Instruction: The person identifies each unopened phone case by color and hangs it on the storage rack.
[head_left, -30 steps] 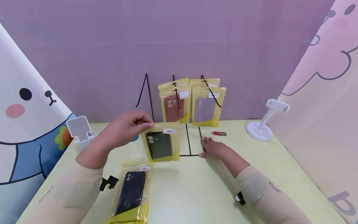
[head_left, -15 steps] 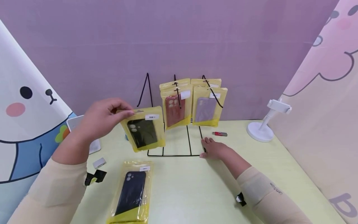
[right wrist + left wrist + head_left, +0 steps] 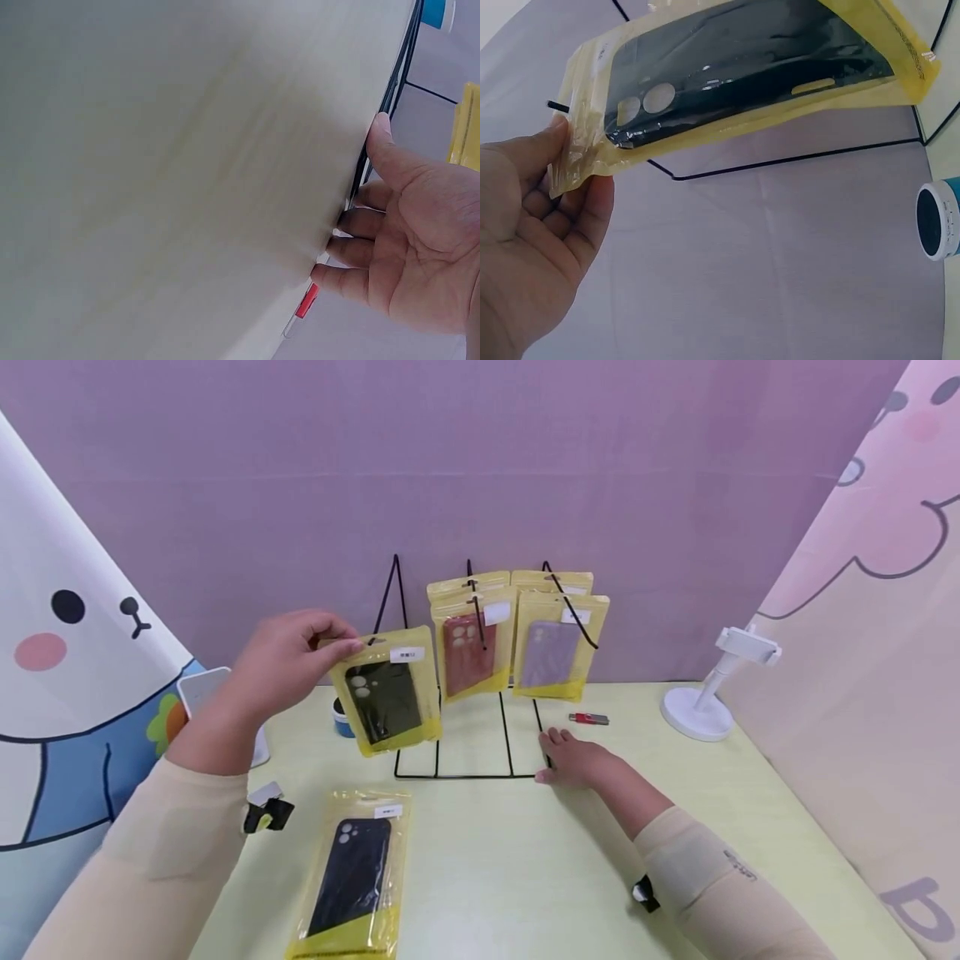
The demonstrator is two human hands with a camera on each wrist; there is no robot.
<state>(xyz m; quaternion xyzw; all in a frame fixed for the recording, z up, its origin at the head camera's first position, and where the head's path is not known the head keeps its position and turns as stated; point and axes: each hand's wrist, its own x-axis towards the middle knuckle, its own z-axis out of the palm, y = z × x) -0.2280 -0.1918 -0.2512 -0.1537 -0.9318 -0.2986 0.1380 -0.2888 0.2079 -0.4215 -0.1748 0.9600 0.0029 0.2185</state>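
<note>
Head view: left hand pinches a yellow plastic pouch holding a black phone case by its top corner (grip closed there), level with the black wire display rack; right hand, fingers relaxed, steadies the rack's base on the pale green bench.

Head view down over table, wrist views close, sharing rack

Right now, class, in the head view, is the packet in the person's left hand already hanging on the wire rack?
No: the left hand holds the packet in the air beside the rack, off its hooks.
</note>
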